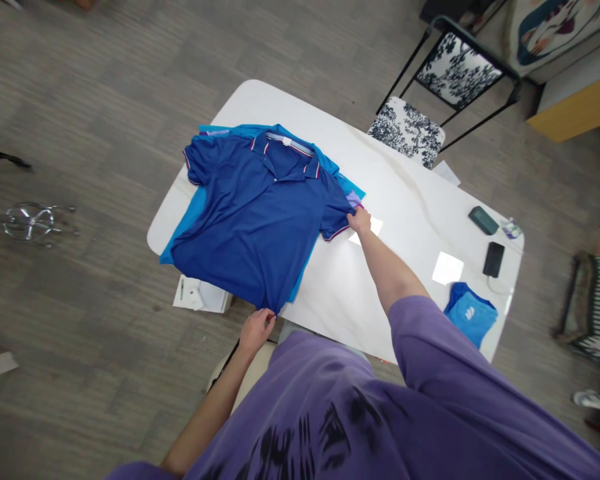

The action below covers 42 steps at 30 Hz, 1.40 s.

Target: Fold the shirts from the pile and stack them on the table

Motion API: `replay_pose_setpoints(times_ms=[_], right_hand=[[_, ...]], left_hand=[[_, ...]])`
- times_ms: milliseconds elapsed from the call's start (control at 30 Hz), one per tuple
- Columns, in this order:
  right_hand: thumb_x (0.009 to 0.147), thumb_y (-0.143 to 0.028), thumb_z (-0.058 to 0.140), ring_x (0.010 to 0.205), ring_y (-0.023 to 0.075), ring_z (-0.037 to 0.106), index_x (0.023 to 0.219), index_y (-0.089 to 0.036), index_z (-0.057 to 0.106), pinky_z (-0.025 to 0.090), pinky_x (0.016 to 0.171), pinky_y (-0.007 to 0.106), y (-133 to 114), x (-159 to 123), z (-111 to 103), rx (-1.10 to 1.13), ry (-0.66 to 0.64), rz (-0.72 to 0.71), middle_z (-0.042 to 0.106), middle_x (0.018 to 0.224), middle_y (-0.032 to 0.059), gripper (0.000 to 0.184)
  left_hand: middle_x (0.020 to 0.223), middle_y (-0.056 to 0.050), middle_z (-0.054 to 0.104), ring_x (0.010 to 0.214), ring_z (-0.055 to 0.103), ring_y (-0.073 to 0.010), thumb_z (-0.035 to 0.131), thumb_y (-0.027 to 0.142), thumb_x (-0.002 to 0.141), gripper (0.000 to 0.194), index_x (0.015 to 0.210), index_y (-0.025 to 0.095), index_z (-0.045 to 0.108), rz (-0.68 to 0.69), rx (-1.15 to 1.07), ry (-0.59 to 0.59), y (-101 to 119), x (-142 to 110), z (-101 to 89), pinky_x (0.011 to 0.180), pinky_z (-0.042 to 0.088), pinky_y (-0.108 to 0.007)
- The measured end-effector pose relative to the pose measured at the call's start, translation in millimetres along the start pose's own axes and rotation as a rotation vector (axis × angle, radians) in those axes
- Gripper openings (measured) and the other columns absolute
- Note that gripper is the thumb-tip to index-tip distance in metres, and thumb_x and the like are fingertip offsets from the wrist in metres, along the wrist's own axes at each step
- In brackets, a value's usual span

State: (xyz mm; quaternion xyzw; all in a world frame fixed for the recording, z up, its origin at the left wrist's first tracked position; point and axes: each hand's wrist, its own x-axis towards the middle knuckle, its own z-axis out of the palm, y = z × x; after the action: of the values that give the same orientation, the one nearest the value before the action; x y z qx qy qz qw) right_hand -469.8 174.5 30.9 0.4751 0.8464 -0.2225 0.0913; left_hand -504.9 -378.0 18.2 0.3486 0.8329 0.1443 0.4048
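A dark blue polo shirt [260,207] lies spread out front side up, its collar toward the far edge of the white table [405,180]. Beneath it, lighter blue fabric [190,217] shows along the sides and top, with a bit of lilac cloth [353,199] by the right sleeve. My right hand [361,220] is closed on the end of that sleeve. At the near table edge, my left hand [258,328] pinches the polo's bottom hem corner, and the hem hangs slightly over the edge.
A folded blue garment [471,312] lies at the table's right end, near a black phone-like object [493,259] with a cable and a dark green case [483,220]. A patterned chair [410,130] stands beyond the far edge. A white box [203,295] sits below the near left edge.
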Motion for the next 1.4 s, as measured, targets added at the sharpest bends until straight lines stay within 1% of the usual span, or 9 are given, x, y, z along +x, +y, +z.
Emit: replay_pose_setpoints(times_ms=[100,267,400,533,733,967,1100,1267,1400], right_hand=[[0.104,-0.035,0.054,0.121,0.032,0.065,0.144,-0.017,0.061,0.052,0.111,0.05,13.2,0.6,-0.7,0.143,-0.028,0.201,0.073,0.137,0.0167,0.045],[0.106,-0.046,0.06,0.119,0.0288,0.068,0.131,-0.02,0.065,0.052,0.107,0.041,55.4,-2.1,-10.3,0.287,-0.007,0.199,0.077,0.133,0.0134,0.037],[0.105,-0.047,0.062,0.12,0.0286,0.069,0.126,-0.021,0.069,0.052,0.106,0.041,110.7,-6.8,-19.5,0.316,0.029,0.186,0.078,0.131,0.0119,0.034],[0.105,-0.047,0.063,0.117,0.0287,0.069,0.122,-0.022,0.072,0.051,0.106,0.043,187.0,-17.4,-30.8,0.321,0.042,0.177,0.08,0.128,0.0095,0.031],[0.106,-0.048,0.063,0.116,0.0299,0.069,0.119,-0.023,0.074,0.047,0.111,0.049,341.8,-44.1,-58.6,0.292,0.038,0.185,0.08,0.125,0.0096,0.03],[0.104,-0.043,0.065,0.119,0.0308,0.068,0.115,-0.024,0.074,0.045,0.114,0.052,555.9,-65.7,-96.1,0.187,0.106,0.301,0.081,0.121,0.0087,0.024],[0.105,-0.039,0.062,0.121,0.0321,0.066,0.12,-0.02,0.073,0.043,0.114,0.056,660.3,-75.7,-113.2,0.116,0.145,0.373,0.078,0.125,0.0144,0.027],[0.112,-0.043,0.053,0.126,0.0327,0.063,0.127,-0.015,0.07,0.042,0.114,0.057,745.6,-91.1,-131.5,0.046,0.157,0.44,0.075,0.127,0.0202,0.036],[0.114,-0.045,0.048,0.131,0.0351,0.057,0.13,-0.011,0.068,0.04,0.115,0.061,772.6,-105.1,-137.5,-0.001,0.189,0.476,0.07,0.134,0.0254,0.042]], left_hand=[[0.109,-0.006,0.077,0.111,0.071,-0.0246,0.056,0.033,0.105,0.018,0.104,0.029,0.074,0.041,0.014,-0.017,9.0,-2.0,2.7,0.1,0.054,-0.036],[0.108,-0.005,0.076,0.11,0.07,-0.0243,0.055,0.032,0.106,0.017,0.103,0.029,0.072,0.052,0.066,-0.092,41.4,-3.3,12.5,0.099,0.053,-0.036],[0.105,-0.004,0.076,0.106,0.071,-0.0234,0.055,0.03,0.106,0.017,0.098,0.03,0.07,0.064,0.125,-0.133,78.9,-6.5,30.1,0.092,0.052,-0.034],[0.103,-0.003,0.077,0.102,0.071,-0.022,0.057,0.027,0.104,0.015,0.095,0.029,0.07,0.077,0.175,-0.182,130.7,-11.5,65.8,0.087,0.05,-0.032],[0.101,-0.003,0.079,0.095,0.073,-0.0203,0.063,0.026,0.099,0.011,0.096,0.027,0.073,0.114,0.236,-0.324,252.8,-7.2,163.5,0.08,0.049,-0.029],[0.102,-0.002,0.083,0.094,0.075,-0.018,0.067,0.024,0.095,0.013,0.099,0.026,0.079,0.256,0.251,-0.574,421.8,21.2,324.4,0.079,0.05,-0.025],[0.105,-0.003,0.084,0.097,0.076,-0.0195,0.07,0.025,0.092,0.014,0.1,0.027,0.082,0.35,0.236,-0.704,498.3,35.0,410.9,0.083,0.053,-0.026],[0.107,-0.001,0.084,0.099,0.077,-0.0198,0.071,0.028,0.093,0.014,0.102,0.028,0.082,0.438,0.214,-0.788,561.3,41.0,485.1,0.083,0.055,-0.027],[0.106,0.0,0.084,0.099,0.077,-0.0183,0.072,0.03,0.095,0.012,0.102,0.029,0.081,0.477,0.197,-0.805,584.9,37.8,508.9,0.083,0.056,-0.026]])
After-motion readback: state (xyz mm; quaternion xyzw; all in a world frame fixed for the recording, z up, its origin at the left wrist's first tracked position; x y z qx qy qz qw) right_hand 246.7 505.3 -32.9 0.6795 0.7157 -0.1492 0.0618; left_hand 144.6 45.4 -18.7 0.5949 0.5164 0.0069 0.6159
